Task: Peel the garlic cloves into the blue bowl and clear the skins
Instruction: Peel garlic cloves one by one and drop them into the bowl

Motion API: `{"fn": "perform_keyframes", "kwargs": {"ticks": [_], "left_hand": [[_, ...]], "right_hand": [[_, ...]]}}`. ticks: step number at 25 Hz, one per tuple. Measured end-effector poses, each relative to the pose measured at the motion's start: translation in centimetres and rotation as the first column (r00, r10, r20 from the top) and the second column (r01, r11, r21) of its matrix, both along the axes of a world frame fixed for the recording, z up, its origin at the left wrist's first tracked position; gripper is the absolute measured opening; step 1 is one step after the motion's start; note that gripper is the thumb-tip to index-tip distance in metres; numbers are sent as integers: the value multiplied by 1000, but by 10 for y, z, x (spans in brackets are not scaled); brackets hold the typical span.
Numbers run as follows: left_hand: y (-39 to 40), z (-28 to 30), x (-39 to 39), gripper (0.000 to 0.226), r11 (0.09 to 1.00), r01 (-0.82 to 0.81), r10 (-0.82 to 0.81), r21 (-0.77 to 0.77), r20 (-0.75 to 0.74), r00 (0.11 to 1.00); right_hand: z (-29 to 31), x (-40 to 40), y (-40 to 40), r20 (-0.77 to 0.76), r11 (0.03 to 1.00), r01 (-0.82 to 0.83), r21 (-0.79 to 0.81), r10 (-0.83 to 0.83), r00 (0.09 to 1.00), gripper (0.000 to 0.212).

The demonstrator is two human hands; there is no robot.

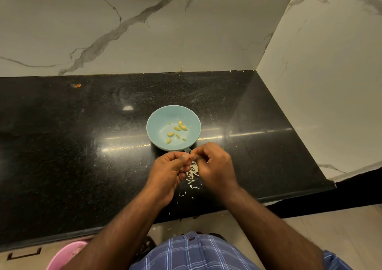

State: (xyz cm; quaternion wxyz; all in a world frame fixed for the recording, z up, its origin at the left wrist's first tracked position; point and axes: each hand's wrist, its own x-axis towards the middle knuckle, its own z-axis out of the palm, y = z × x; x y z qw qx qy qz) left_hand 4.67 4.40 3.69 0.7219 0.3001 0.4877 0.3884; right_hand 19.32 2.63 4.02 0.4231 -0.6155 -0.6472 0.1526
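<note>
near the front edge of the black counter (62, 145), the left hand (169, 172) and right hand (215, 166) pinch one garlic clove (187, 156) just beside the blue bowl (157, 125), with bare room on both sides.

Both hands (191, 164) pinching clove nr bowl (154, 129)

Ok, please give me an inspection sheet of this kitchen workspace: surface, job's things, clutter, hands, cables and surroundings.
Surface: black speckled counter, glossy, with white specks.
Job's things: blue bowl holds several peeled cloves; garlic skins lie piled below the hands.
Clutter: small orange scrap near the back wall.
Hands: left hand and right hand meet fingertip to fingertip, pinching something small; what it is cannot be seen.
Cables: nothing seen.
Surroundings: marble wall behind and at right; pink bin on the floor.
</note>
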Motion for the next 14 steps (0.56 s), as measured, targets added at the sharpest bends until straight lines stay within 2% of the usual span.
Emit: {"fn": "perform_keyframes", "kwargs": {"ticks": [2, 3, 6, 11, 13, 14], "left_hand": [[0, -2, -2, 10, 989, 12, 4, 149, -102, 995], [-1, -3, -2, 9, 975, 23, 11, 222, -151, 988], [-4, -3, -2, 12, 936, 63, 33, 346, -266, 963], [-5, -3, -4, 14, 913, 89, 36, 399, -294, 955], [-5, -4, -4, 12, 920, 74, 36, 384, -271, 962], [-5, -3, -3, 11, 932, 55, 35, 357, -242, 970]], "right_hand": [[10, -4, 0, -246, 946, 27, -323, -112, 963, 11], [14, -6, 0, -366, 907, 4, -421, -173, 914, 13], [23, -7, 3, -573, 806, -92, -585, -331, 750, 13], [31, 0, 7, -693, 668, -282, -688, -490, 529, 13], [29, 1, 7, -724, 671, -313, -672, -506, 469, 13], [26, 0, 6, -740, 708, -289, -645, -483, 468, 12]]}}
